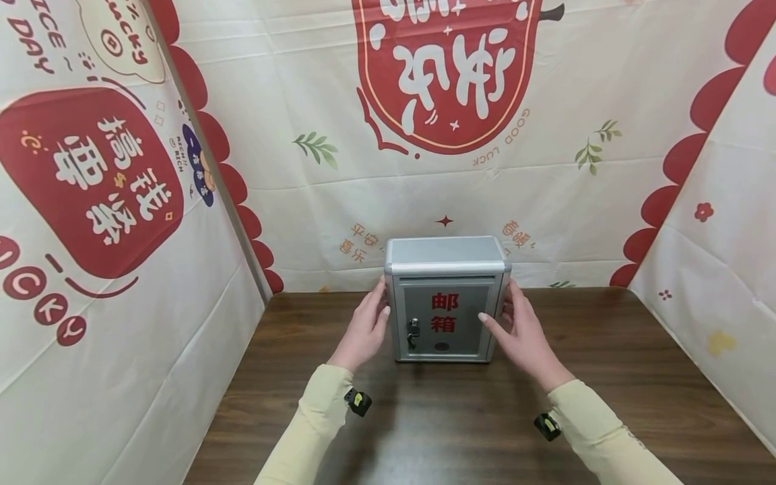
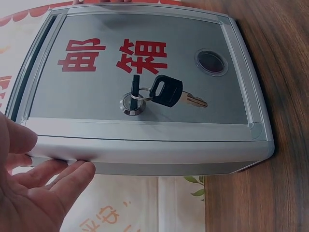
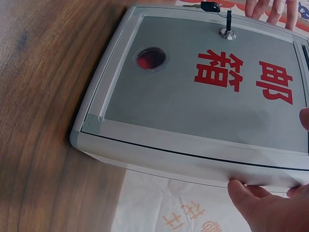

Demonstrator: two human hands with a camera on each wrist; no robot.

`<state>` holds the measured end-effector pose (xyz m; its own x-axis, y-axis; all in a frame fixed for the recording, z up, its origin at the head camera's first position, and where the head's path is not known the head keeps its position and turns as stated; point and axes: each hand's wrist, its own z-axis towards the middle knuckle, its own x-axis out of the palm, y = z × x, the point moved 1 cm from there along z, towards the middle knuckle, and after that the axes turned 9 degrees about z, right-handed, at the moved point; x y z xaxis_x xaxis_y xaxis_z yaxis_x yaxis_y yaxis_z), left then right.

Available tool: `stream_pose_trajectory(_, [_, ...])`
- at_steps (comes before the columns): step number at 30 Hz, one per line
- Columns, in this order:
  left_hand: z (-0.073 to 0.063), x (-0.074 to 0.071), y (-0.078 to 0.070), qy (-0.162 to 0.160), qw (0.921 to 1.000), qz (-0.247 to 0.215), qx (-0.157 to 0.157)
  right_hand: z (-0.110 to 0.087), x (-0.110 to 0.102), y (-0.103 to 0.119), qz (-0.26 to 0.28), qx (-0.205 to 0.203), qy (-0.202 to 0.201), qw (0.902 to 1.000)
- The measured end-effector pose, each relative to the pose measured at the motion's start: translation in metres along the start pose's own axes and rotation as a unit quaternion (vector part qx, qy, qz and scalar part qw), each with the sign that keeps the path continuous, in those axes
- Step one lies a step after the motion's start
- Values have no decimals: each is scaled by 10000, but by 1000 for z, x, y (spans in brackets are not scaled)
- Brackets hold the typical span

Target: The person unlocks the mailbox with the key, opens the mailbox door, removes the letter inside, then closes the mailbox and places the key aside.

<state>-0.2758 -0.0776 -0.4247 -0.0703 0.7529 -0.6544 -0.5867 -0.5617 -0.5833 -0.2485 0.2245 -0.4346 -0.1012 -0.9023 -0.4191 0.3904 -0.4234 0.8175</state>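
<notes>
A grey metal mailbox (image 1: 463, 337) with red lettering stands upright on the wooden table, its door facing me. My left hand (image 1: 360, 333) touches the left side, its fingertips along the edge in the left wrist view. On the opposite side, the fingers of my right hand (image 1: 526, 340) lie against the wall while the thumb reaches over the front edge. A key sits in the lock (image 2: 132, 105), and a second black-headed key (image 2: 166, 91) hangs from its ring. Low on the door is a small round window (image 2: 211, 63). The mailbox's back is hidden.
Printed white cloth (image 1: 315, 222) hangs behind the table, with another cloth wall (image 1: 182, 377) on the left and one (image 1: 715, 283) on the right. Brown wooden tabletop (image 1: 636, 377) extends around the mailbox. A black device is strapped at each wrist.
</notes>
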Motion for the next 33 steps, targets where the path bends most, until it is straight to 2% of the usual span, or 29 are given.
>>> stream_pose_trajectory(9, [3,3,0,161,9994,-71,-285,-1,-2,-4,-8,80,-27,10000])
stream_pose_trajectory(14, [8,-2,-1,73,9990,-188,-400,0,-4,-7,19,43,-60,10000])
stream_pose_trajectory(18, [23,-12,-3,-5,9989,-86,-457,2,-5,-9,3,-27,-85,10000])
stream_pose_trajectory(24, [56,-24,-6,40,9985,52,-537,2,-7,-10,-70,-37,-27,10000])
stream_pose_trajectory(29, [81,-27,-5,158,9985,-37,-514,1,-7,-9,-123,-104,-2,9999])
stream_pose_trajectory(33, [90,-26,-5,340,9980,5,-534,0,-7,-6,-172,-114,38,9998])
